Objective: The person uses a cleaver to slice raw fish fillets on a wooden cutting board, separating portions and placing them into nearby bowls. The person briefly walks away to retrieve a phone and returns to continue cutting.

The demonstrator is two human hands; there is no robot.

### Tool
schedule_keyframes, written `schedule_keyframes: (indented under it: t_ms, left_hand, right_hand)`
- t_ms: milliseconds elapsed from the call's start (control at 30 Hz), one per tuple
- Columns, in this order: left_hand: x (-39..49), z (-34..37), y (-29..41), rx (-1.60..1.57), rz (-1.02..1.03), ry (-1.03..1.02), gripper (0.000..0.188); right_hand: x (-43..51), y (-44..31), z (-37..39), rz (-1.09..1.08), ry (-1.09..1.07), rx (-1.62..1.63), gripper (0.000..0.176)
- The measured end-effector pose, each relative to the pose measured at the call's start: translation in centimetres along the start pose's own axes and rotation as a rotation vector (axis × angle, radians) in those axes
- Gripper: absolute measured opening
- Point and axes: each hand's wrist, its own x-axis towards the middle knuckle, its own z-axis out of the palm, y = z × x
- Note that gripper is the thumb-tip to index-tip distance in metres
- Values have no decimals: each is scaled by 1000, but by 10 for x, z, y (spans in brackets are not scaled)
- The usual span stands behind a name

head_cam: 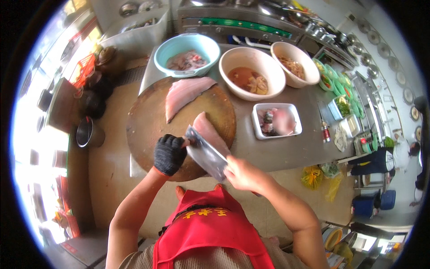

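A round wooden chopping block (151,111) lies before me with two pale fish fillets on it. One fillet (184,92) rests near the block's far edge; the other fillet (213,132) lies at the right, beside the blade. My left hand (170,154), in a dark knitted glove, is closed on a small piece of fish (185,142) at the left end of the blade. Bare, my right hand (243,173) grips a broad cleaver (206,156), whose blade slants over the block's near right part. Its handle is mostly hidden by my fingers.
Behind the block stands a turquoise basin (161,55) of fish pieces. Two cream basins (231,57) with meat are farther right. A white tub (277,137) with fish parts sits on the steel table (268,154). A red-handled knife (325,132) lies at the right. People stand far right.
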Motion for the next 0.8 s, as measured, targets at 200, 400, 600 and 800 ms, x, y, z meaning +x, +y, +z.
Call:
schedule_keyframes:
  t_ms: [200,400,600,800]
  left_hand:
    - [124,13,71,-125,124,-15,32]
    - [181,28,129,-325,261,-132,68]
    - [104,9,50,90,-210,-288,74]
    - [90,42,16,-112,-580,-482,69]
  right_hand:
    - [-105,26,-23,349,-42,306,24]
    - [-169,47,-12,502,238,542,23]
    - [-200,69,-21,603,458,748,15]
    - [-166,78,-31,495,430,608,18]
